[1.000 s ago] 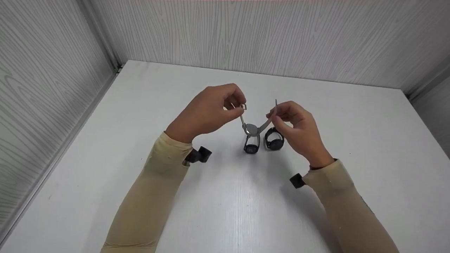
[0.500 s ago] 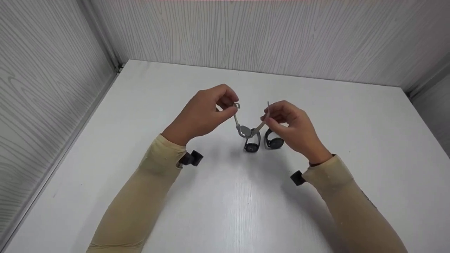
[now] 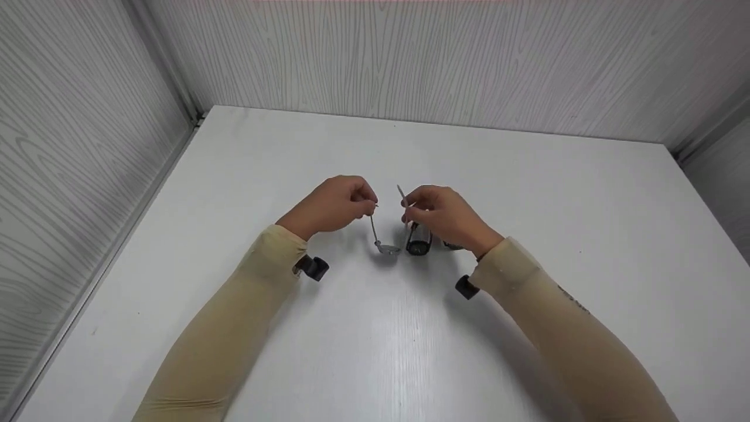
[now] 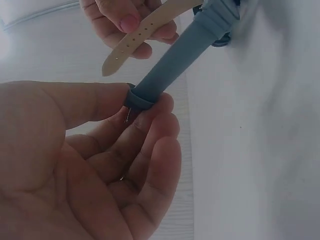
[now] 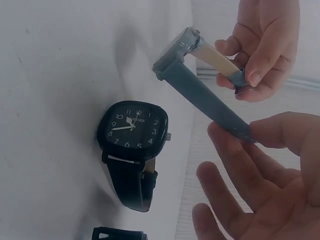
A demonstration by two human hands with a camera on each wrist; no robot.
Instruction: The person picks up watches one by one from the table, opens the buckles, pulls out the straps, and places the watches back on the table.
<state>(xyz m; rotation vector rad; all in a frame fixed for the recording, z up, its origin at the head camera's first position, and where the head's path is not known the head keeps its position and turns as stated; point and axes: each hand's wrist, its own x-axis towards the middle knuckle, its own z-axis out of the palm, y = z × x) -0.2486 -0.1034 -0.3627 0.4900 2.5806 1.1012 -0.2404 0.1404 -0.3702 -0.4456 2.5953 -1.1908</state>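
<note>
A wristwatch (image 3: 388,249) with a grey-blue strap hangs unbuckled in a U shape, its case low over the white table. My left hand (image 3: 335,205) pinches the buckle end of the strap between thumb and fingers; the strap (image 4: 175,62) runs up from there in the left wrist view. On the other side, my right hand (image 3: 446,215) pinches the strap's tail, whose pale, holed inner side shows in the left wrist view. The right wrist view has the watch case (image 5: 175,51) edge-on. Just beside it stands a black watch (image 5: 132,131) with a squarish numbered dial, its strap closed in a loop.
A second black watch (image 3: 453,246) sits right of the first, partly hidden under my right hand; only its edge (image 5: 119,234) shows in the right wrist view. White wood-grain panels (image 3: 410,58) border the table (image 3: 363,340) at the back and sides.
Both hands have moved left and come closer together, and the held watch has gone lower and left, away from over the black watches. The two black watches stay in place.
</note>
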